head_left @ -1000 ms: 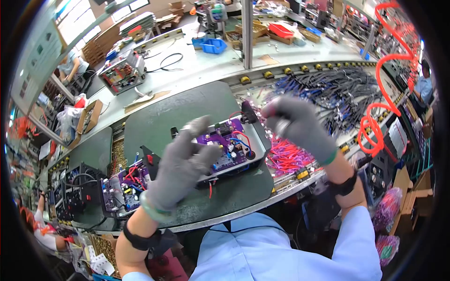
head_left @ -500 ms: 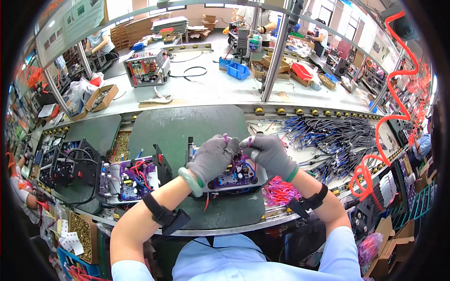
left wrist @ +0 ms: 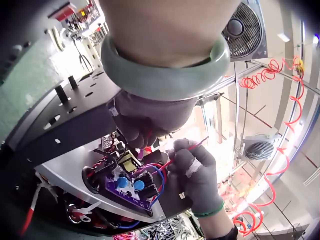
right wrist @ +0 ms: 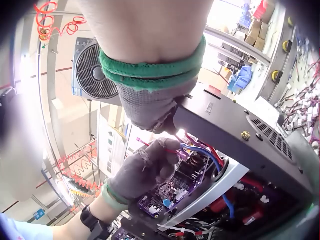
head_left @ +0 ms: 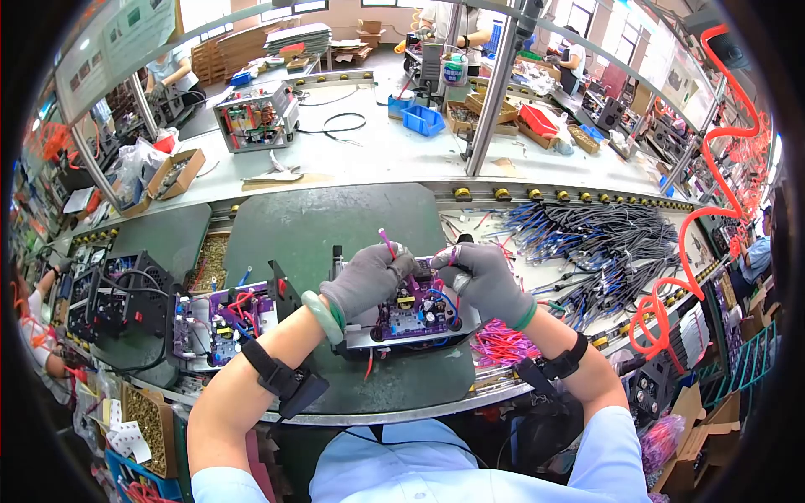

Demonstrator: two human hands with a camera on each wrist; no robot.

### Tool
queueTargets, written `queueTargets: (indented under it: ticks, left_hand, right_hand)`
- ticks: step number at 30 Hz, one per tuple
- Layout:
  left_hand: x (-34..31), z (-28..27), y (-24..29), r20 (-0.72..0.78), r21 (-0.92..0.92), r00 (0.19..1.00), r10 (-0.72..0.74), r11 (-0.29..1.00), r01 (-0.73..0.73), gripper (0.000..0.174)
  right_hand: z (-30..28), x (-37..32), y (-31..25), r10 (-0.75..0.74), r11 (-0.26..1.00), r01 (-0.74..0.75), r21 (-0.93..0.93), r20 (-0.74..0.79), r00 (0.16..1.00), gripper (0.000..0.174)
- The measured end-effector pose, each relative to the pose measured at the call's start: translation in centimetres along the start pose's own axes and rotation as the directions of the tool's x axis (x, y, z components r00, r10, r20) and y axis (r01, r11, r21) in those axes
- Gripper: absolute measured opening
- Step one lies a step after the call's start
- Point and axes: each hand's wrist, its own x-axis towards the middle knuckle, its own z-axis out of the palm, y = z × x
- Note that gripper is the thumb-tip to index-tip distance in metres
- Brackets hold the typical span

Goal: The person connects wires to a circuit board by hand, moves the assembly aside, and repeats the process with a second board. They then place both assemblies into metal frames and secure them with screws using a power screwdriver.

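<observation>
In the head view my gloved left hand (head_left: 369,277) is over the left half of a metal chassis. It pinches a thin red wire whose pink end (head_left: 386,243) sticks up past the fingers. My gloved right hand (head_left: 485,278), just across from it, pinches another stretch of red wire (left wrist: 199,144), seen in the left wrist view. Below both hands, a purple circuit board (head_left: 417,315) with blue and red leads lies inside the chassis (head_left: 360,337). Its black end panel (right wrist: 240,137) rises beside my right hand in the right wrist view. My fingertips are partly hidden.
A second open chassis with a purple board (head_left: 239,323) stands to the left. Right of the work lie red wires (head_left: 503,344) and a heap of black cables (head_left: 587,251). A coiled red air hose (head_left: 650,323) hangs at the right. Conveyor rollers (head_left: 503,198) run behind.
My hands came down from apart and met over the chassis, both taking hold of red wire. Since then they have drawn slightly apart, and the pink end stands farther out of my left hand.
</observation>
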Motion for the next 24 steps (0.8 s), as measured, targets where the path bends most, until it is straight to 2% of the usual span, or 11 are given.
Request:
queueTargets:
  ticks: [1,3,5,11,14,16,17,19,20,22,24]
  left_hand:
    - [0.2,0.1,-0.5,0.003,0.0,1.0,-0.001,1.0,0.001,0.023]
    - [0.6,0.5,-1.2,0.042,0.155,0.995,0.093,0.983,-0.098,0.016]
    - [0.4,0.6,-0.7,0.056,0.156,0.995,0.078,0.984,-0.086,0.015]
    - [0.1,0.7,-0.3,0.045,0.138,0.997,0.057,0.988,-0.063,0.015]
    - [0.1,0.7,-0.5,0.055,0.171,0.995,0.077,0.982,-0.086,0.015]
    - [-0.1,0.6,0.0,0.063,0.199,0.995,0.078,0.976,-0.089,0.016]
    - [-0.3,0.5,0.4,0.092,0.188,0.995,0.042,0.98,-0.059,0.016]
    - [-0.1,0.5,0.2,0.102,0.245,0.994,0.043,0.967,-0.066,0.018]
    - [0.0,0.4,0.2,0.11,0.249,0.993,0.043,0.966,-0.069,0.018]
    - [-0.3,0.3,1.1,0.129,0.205,0.989,-0.069,0.978,0.042,0.02]
    - [-0.4,0.2,0.8,0.173,0.146,0.984,-0.036,0.989,0.01,0.02]
  right_hand:
    - [0.0,0.0,0.1,0.029,0.999,-0.029,0.014,0.029,0.999,0.022]
    - [0.1,0.1,0.3,0.005,1.0,-0.004,-0.027,0.04,0.999,0.023]
    - [0.0,0.1,0.5,-0.018,0.997,0.021,-0.069,0.051,0.999,0.023]
    - [0.0,0.0,0.0,0.03,0.999,-0.03,0.02,0.02,0.999,0.025]
    - [0.0,0.1,0.3,0.035,0.998,-0.032,-0.055,0.047,0.998,0.026]
    - [0.0,0.3,1.1,-0.089,0.996,0.091,-0.006,0.123,0.988,0.022]
    - [-0.2,0.5,1.0,-0.088,0.996,0.089,-0.006,0.115,0.989,0.022]
    - [-0.8,1.1,0.8,-0.094,0.941,0.183,-0.286,0.297,0.95,0.019]
    - [-1.1,1.4,0.9,-0.089,0.942,0.175,-0.287,0.29,0.953,0.019]
    - [-1.5,2.0,1.1,-0.207,0.746,0.417,-0.519,0.415,0.886,0.015]
    - [-1.6,2.1,0.9,-0.199,0.702,0.442,-0.559,0.441,0.875,0.009]
